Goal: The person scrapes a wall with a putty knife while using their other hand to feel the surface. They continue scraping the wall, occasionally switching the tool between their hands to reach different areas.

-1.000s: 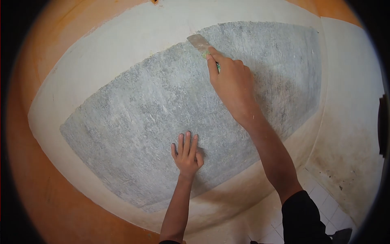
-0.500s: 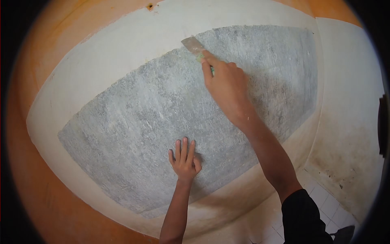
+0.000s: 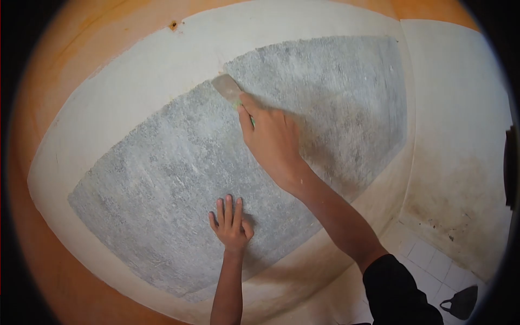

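My right hand (image 3: 273, 143) is wrapped round the green handle of a scraper (image 3: 227, 88) with a flat metal blade. The blade's edge lies at the upper border of a rough grey patch (image 3: 173, 151) on the wall, where it meets the white paint (image 3: 135, 70). Lower down, my left hand (image 3: 232, 225) rests on the grey patch with its fingers spread, and it holds nothing.
Orange paint (image 3: 70, 276) surrounds the white area at the left and top. A second white wall (image 3: 455, 119) with brown stains meets this one at the right. On the tiled floor (image 3: 428, 260) at the lower right lies a dark object (image 3: 463, 303) with a loop.
The scraper and my right hand have moved down and left along the patch's upper border. The view has shifted, so the wall and my left hand appear further left, and more of the dark object shows.
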### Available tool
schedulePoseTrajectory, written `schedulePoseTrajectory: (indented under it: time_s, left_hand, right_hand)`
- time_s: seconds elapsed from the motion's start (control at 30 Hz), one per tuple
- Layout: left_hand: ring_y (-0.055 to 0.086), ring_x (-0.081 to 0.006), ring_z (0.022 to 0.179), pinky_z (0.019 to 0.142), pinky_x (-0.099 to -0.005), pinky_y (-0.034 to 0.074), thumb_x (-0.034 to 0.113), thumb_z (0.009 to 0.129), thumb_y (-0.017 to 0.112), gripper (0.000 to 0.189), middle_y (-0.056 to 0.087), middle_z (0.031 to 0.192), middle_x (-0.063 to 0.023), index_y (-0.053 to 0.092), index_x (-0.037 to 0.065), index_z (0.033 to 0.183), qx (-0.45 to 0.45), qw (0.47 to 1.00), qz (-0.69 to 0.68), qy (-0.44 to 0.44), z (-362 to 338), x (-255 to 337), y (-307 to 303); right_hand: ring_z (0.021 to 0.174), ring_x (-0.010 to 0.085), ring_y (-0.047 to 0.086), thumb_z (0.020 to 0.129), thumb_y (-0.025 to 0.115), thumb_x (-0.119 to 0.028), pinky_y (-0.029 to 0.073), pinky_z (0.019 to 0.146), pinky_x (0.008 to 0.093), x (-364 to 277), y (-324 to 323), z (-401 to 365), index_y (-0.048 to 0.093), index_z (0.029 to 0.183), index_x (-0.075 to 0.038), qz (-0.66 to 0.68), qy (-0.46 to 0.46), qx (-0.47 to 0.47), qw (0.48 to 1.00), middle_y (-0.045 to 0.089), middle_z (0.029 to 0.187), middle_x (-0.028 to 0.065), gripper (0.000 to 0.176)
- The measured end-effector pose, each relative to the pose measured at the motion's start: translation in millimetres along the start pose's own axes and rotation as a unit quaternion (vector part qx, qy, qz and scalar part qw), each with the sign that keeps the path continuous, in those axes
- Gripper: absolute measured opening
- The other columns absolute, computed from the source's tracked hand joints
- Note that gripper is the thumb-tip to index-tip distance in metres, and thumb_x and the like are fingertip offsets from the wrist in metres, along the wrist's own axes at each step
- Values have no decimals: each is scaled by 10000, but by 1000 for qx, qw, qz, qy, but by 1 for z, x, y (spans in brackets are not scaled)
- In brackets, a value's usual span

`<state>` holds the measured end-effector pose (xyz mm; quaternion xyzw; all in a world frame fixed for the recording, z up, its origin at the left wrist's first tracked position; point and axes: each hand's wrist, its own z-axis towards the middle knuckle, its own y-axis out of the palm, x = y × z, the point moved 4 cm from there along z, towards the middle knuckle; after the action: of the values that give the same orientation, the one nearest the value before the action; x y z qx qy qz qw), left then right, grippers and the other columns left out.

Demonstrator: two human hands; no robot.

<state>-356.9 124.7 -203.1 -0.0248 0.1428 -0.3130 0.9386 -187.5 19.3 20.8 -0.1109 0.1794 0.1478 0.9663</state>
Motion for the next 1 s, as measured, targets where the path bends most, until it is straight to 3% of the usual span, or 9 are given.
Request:
schedulePoseTrajectory:
  time_s: [0.1,0.2,0.43,0.53,0.6,0.73,0.8,0.9,1.0]
  left_hand:
    - [430,-311,1427,1233,-492,116,135,868,427,498,555,1462,-117,682,117,1295,-6,1000,2,5,2,-3,0]
    - [451,-308,1413,1231,-493,130,138,864,430,492,570,1447,-115,697,127,1277,-1,1000,1,-4,1,1,-1]
    - [443,-294,1420,1234,-481,135,143,861,446,481,578,1441,-100,705,134,1266,-1,1000,4,3,5,1,-4]
    - [440,-287,1423,1236,-477,132,144,857,451,482,577,1444,-93,705,141,1267,4,1000,-6,-5,4,1,-5]
    - [440,-285,1423,1237,-476,130,142,855,451,485,577,1444,-92,705,144,1268,8,1000,-2,-2,5,0,-4]
    - [441,-281,1423,1239,-474,128,131,846,459,491,578,1444,-86,703,151,1271,6,1000,-7,-5,4,0,-3]
    - [441,-278,1423,1239,-474,128,130,844,457,495,578,1444,-84,702,151,1273,2,1000,-10,-6,0,-1,-3]
    - [437,-291,1425,1235,-476,121,129,834,455,501,574,1446,-99,704,138,1269,8,1000,-10,3,5,-3,0]
    - [434,-306,1426,1232,-478,117,126,824,456,505,572,1445,-116,708,125,1262,4,1000,-16,7,2,-1,-2]
  right_hand:
    - [540,324,662,1019,525,-257,520,539,421,-15,-3,12,681,1250,-55,-39,-34,54,997,619,558,177,345]
    - [536,321,664,1017,527,-246,517,524,408,-10,-1,-6,677,1250,-36,-60,-34,11,998,621,557,177,347]
    - [527,316,667,1014,534,-240,528,538,420,-17,-5,10,683,1254,-60,-11,-42,24,999,640,583,185,335]
    - [529,315,669,1014,533,-244,533,546,422,-11,-4,1,688,1251,-69,-32,-28,-24,999,649,597,188,333]
    - [549,323,680,1013,533,-246,538,559,423,-10,-6,12,690,1247,-66,-24,-26,21,999,660,619,197,335]
    - [569,327,690,1015,532,-258,543,573,422,-13,-6,8,691,1248,-66,-23,-26,5,999,665,633,203,341]
    - [650,351,710,1018,519,-259,555,588,442,-5,-2,4,684,1242,-74,-14,9,-40,999,678,664,192,334]
    - [653,354,708,1016,522,-259,558,611,444,-11,-2,14,688,1240,-88,-21,-20,10,1000,679,674,202,327]
    - [653,359,706,1013,525,-249,562,639,446,-7,-11,7,695,1228,-83,-15,-2,-29,999,681,684,204,321]
